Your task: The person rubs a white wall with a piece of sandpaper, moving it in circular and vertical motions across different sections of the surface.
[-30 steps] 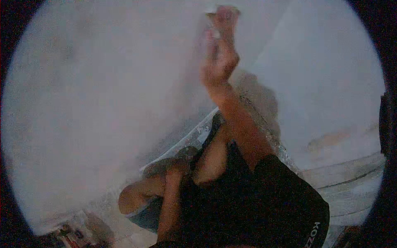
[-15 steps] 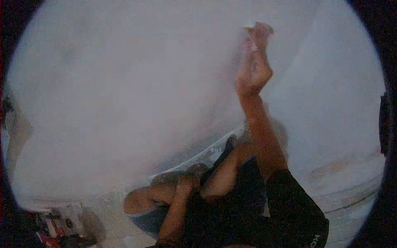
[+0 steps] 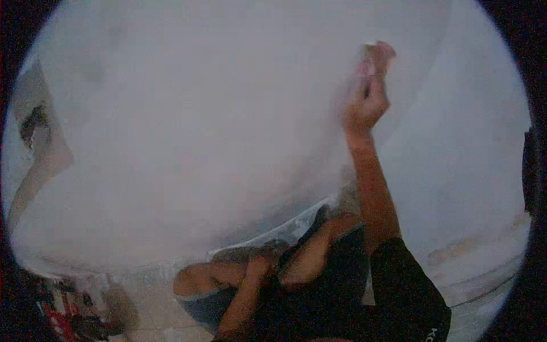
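Note:
My right hand [image 3: 370, 94] is raised at the end of a stretched arm, close to the pale wall [image 3: 228, 114]. Its fingers are closed around a small, pale pinkish piece [image 3: 370, 65] with a darker yellowish edge; blur hides what kind it is. My left hand [image 3: 263, 257] rests low by my bent legs [image 3: 211, 276], near the foot of the wall. Its fingers are lost in the dark, so their pose does not show.
The wall meets a second wall face [image 3: 467, 148] at the right. Red and dark items [image 3: 68, 319] lie on the floor at lower left. A dark-edged gap [image 3: 37, 122] shows at far left. The floor [image 3: 165, 308] looks whitish.
The view has turned slightly left, so more of the far-left gap shows. My right hand appears a little further right and lower, still holding the pale piece. My left hand stays low.

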`<state>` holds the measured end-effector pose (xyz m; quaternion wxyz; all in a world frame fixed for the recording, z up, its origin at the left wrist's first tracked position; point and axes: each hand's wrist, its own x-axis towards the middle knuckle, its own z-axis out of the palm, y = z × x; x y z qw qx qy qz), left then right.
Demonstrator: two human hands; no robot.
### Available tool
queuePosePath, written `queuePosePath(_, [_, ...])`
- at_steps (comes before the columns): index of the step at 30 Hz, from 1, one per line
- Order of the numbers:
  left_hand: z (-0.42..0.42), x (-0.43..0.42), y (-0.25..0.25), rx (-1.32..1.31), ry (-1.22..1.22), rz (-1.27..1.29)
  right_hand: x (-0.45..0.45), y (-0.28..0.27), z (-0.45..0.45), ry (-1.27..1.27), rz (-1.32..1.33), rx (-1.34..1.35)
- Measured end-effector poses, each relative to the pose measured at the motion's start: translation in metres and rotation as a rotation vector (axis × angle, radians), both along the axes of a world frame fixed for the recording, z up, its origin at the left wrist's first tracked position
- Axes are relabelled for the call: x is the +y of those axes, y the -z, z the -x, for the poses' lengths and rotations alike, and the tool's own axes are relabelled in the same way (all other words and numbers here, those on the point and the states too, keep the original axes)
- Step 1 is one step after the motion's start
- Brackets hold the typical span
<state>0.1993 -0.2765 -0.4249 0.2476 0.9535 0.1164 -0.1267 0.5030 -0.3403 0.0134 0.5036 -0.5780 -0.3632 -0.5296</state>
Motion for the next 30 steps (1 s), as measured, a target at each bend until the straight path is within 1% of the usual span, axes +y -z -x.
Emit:
queuePosePath(2, [0.001, 0.001, -0.002, -0.003, 0.001, 0.001, 0.022, 0.008, 0.037, -0.097, 0.122, -0.099])
queuePosePath(3, [0.002, 0.001, -0.004, -0.005, 0.004, 0.001, 0.024, 0.023, 0.051, -0.106, 0.194, -0.209])
queuePosePath(5, [0.003, 0.001, -0.005, -0.010, 0.003, 0.003, 0.010, 0.054, 0.049, -0.069, 0.419, -0.282])
queuePosePath(7, [0.005, 0.001, -0.004, -0.011, 0.002, 0.003, -0.011, 0.079, 0.015, -0.130, 0.283, -0.255])
queuePosePath(9, [0.007, 0.000, -0.007, -0.014, 0.006, 0.012, -0.016, 0.087, -0.024, -0.272, -0.077, 0.108])
queuePosePath(11, [0.008, 0.000, -0.005, -0.012, 0.010, 0.019, -0.030, 0.034, -0.018, 0.073, -0.094, 0.114])
queuePosePath(12, [0.008, -0.001, -0.009, -0.007, 0.009, 0.025, -0.027, 0.012, -0.015, 0.077, -0.089, 0.115])
queuePosePath(14, [0.007, 0.001, -0.016, -0.005, 0.014, 0.031, -0.009, -0.015, -0.003, 0.067, -0.058, -0.020])
queuePosePath(16, [0.007, -0.001, -0.021, -0.002, 0.015, 0.036, 0.007, -0.006, 0.029, -0.021, 0.094, -0.025])
queuePosePath(18, [0.009, -0.002, -0.024, -0.007, 0.014, 0.040, 0.016, 0.016, 0.066, -0.158, 0.202, -0.196])
queuePosePath(19, [0.009, -0.002, -0.025, -0.012, 0.014, 0.036, 0.009, 0.033, 0.068, -0.172, 0.196, -0.198])
queuePosePath(21, [0.011, -0.004, -0.023, -0.024, 0.010, 0.038, -0.014, 0.072, 0.044, -0.219, 0.509, -0.253])
queuePosePath(23, [0.013, -0.007, -0.023, -0.039, -0.004, 0.044, -0.036, 0.083, 0.000, -0.018, 0.434, -0.297])
queuePosePath(25, [0.013, -0.009, -0.023, -0.046, -0.013, 0.048, -0.032, 0.058, -0.010, -0.235, -0.068, 0.174])
queuePosePath(26, [0.013, -0.009, -0.023, -0.050, -0.015, 0.051, -0.030, 0.040, -0.014, -0.234, -0.067, 0.174])
queuePosePath(27, [0.013, -0.009, -0.025, -0.053, -0.016, 0.054, -0.029, 0.012, -0.011, -0.098, -0.066, 0.068])
queuePosePath(28, [0.011, -0.009, -0.027, -0.055, -0.013, 0.059, -0.028, -0.004, -0.006, 0.039, -0.063, -0.040])
queuePosePath(29, [0.009, -0.005, -0.032, -0.051, -0.012, 0.067, -0.017, -0.005, 0.003, 0.047, -0.058, -0.040])
queuePosePath(30, [0.007, -0.006, -0.037, -0.054, -0.001, 0.088, -0.004, -0.003, 0.024, -0.088, -0.028, -0.043])
